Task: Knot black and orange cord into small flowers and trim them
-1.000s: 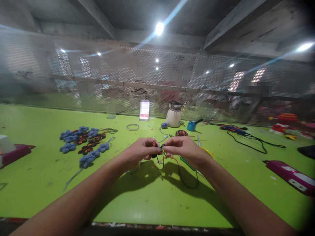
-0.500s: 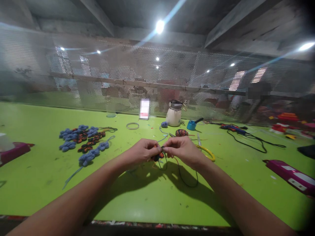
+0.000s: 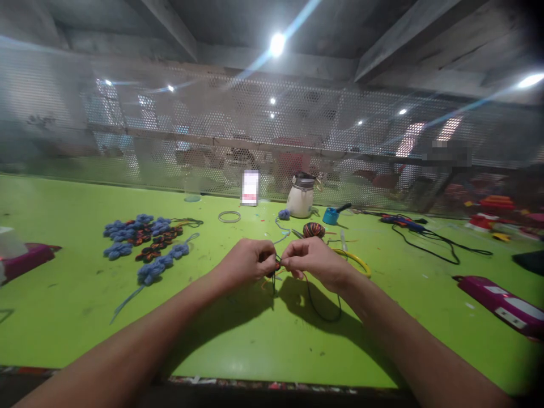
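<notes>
Over the middle of the table, my left hand [image 3: 249, 262] pinches a small dark-and-orange yarn piece [image 3: 277, 266], mostly hidden behind the fingers. My right hand [image 3: 313, 260] is closed close beside it, thumb and forefinger pinching the dark yarn [image 3: 308, 292] at that piece. From there the yarn hangs in a loose loop under the right hand. Just behind the hands sits a striped dark-and-orange yarn ball [image 3: 313, 230]. A yellow ring [image 3: 357, 260] lies partly hidden past my right wrist. Blue crocheted flowers [image 3: 119, 230] and dark-orange ones [image 3: 148, 254] lie in a group to the left.
At the back stand a white jar [image 3: 300, 204], a phone-like bright screen [image 3: 250, 188] and a blue pot with a black handle [image 3: 330, 215]. A thin ring [image 3: 229, 216] lies nearby. Purple power strips [image 3: 497, 303] flank both sides. Dark cables [image 3: 425, 232] stretch across the right back.
Less of the dark-and-orange piece shows between my fingers now. The dark strand below it hangs straighter than before. Both hands have stayed nearly in place.
</notes>
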Demonstrator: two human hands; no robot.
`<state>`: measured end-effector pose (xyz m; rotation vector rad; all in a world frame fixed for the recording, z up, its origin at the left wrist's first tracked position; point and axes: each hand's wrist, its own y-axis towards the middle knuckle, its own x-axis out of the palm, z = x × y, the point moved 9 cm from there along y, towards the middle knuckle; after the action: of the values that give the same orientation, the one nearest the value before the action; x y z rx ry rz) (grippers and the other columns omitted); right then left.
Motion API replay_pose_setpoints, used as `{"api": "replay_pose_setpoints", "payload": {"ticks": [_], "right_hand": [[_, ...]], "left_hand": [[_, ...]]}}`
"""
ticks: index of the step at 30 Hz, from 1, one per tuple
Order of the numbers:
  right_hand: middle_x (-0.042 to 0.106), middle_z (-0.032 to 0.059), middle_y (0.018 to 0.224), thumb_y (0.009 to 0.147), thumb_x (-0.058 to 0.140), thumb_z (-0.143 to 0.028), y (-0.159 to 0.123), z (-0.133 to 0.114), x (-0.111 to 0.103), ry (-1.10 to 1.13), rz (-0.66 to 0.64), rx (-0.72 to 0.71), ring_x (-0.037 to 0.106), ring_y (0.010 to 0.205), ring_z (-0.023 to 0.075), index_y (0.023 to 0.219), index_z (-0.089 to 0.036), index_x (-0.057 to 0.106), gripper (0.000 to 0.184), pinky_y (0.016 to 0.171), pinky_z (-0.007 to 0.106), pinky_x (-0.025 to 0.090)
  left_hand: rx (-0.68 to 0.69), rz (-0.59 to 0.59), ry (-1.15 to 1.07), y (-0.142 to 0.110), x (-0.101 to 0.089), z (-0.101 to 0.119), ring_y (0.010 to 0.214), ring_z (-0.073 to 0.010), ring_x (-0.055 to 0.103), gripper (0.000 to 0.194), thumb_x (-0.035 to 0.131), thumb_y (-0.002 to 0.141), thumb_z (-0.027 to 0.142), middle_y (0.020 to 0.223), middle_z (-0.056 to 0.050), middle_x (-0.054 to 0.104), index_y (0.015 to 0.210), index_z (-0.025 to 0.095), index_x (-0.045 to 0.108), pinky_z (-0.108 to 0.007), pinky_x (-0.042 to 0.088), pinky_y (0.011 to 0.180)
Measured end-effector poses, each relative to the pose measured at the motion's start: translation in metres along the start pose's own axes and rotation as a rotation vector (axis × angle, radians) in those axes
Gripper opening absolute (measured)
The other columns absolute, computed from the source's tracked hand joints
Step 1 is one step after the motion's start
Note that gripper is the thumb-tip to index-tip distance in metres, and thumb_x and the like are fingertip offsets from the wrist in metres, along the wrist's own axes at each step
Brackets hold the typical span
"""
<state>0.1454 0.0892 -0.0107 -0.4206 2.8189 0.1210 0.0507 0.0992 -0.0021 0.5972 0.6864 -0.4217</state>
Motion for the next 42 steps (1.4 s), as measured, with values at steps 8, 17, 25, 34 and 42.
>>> {"api": "replay_pose_setpoints", "payload": {"ticks": [8, 17, 25, 34, 42], "right_hand": [[0.048, -0.0033, 0.049, 0.059, 0.052, -0.012, 0.002, -0.001, -0.003, -0.077, -0.035, -0.070, 0.043, 0.045, 0.0085, 0.061, -0.014, 0.055, 0.004, 0.048, 0.024, 0.035], [0.047, -0.0008, 0.059, 0.066, 0.051, -0.012, -0.018, -0.044, -0.005, -0.793, 0.318, -0.515, 0.040, 0.054, 0.0110, 0.061, -0.019, 0.044, 0.011, 0.050, 0.024, 0.029], [0.055, 0.0017, 0.062, 0.072, 0.054, -0.021, -0.002, -0.022, -0.016, -0.419, 0.269, -0.345, 0.048, 0.056, 0.0121, 0.069, -0.015, 0.056, 0.007, 0.054, 0.025, 0.038], [0.054, -0.0005, 0.051, 0.065, 0.069, -0.041, 0.007, 0.012, -0.001, 0.044, 0.115, -0.019, 0.046, 0.047, 0.0087, 0.063, -0.012, 0.059, 0.030, 0.046, 0.022, 0.033], [0.050, -0.0039, 0.046, 0.059, 0.071, -0.024, 0.008, 0.025, 0.021, 0.233, 0.082, 0.029, 0.039, 0.043, 0.0058, 0.057, -0.012, 0.061, 0.016, 0.044, 0.021, 0.028]], "left_hand": [[-0.015, -0.016, -0.199, 0.002, 0.001, 0.006, 0.058, -0.0105, 0.048, 0.017, 0.044, 0.080, 0.024, 0.065, -0.001, 0.053, 0.073, 0.014, 0.055, -0.023, 0.038, 0.056], [-0.037, -0.100, -0.216, 0.001, 0.013, 0.000, 0.053, -0.0091, 0.043, 0.017, 0.045, 0.080, 0.023, 0.057, 0.002, 0.049, 0.065, 0.016, 0.047, -0.021, 0.033, 0.049], [-0.067, -0.058, -0.260, 0.001, 0.010, -0.003, 0.052, -0.0094, 0.048, 0.015, 0.044, 0.080, 0.022, 0.058, 0.001, 0.053, 0.068, 0.015, 0.049, -0.021, 0.036, 0.050], [-0.030, 0.150, -0.181, 0.004, -0.014, -0.008, 0.053, -0.0099, 0.047, 0.017, 0.047, 0.079, 0.025, 0.058, 0.001, 0.055, 0.067, 0.015, 0.053, -0.020, 0.036, 0.051], [-0.064, 0.102, -0.260, 0.007, -0.012, -0.014, 0.054, -0.0103, 0.048, 0.017, 0.049, 0.077, 0.026, 0.058, 0.001, 0.056, 0.068, 0.013, 0.056, -0.021, 0.036, 0.051]]}}
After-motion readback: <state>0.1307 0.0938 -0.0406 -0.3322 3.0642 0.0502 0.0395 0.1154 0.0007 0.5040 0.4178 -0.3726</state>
